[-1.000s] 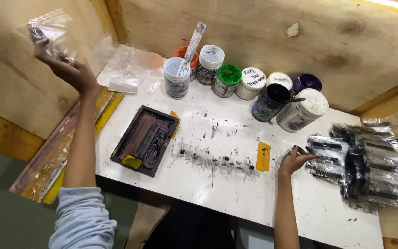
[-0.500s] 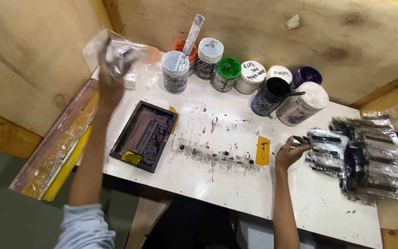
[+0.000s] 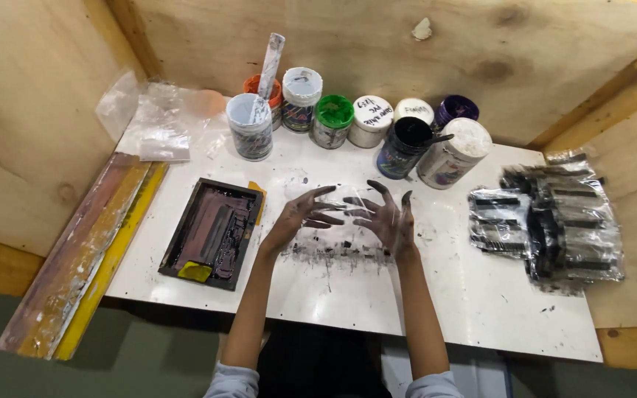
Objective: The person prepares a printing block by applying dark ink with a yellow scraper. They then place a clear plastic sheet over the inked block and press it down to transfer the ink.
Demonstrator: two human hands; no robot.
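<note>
My left hand [image 3: 300, 215] and my right hand [image 3: 386, 220], both smeared with dark ink, lie close together over the middle of the white table [image 3: 481, 309]. Their fingers are spread and rest on a clear plastic bag [image 3: 342, 230] that lies flat on the table over a row of black ink smudges. Neither hand is closed around anything. A black ink tray [image 3: 211, 232] with a yellow scraper [image 3: 195, 271] in its near corner sits just left of my left hand.
Several paint jars [image 3: 333, 121] line the back of the table, one grey jar [image 3: 251, 125] with a stick in it. Packed black items in clear bags [image 3: 554, 221] are stacked at the right. Loose clear bags [image 3: 156, 121] lie back left. Paint-stained boards [image 3: 82, 258] lean along the left edge.
My left hand came down from the upper left with the clear bag and laid it mid-table. My right hand moved left from the stacked packs to meet it.
</note>
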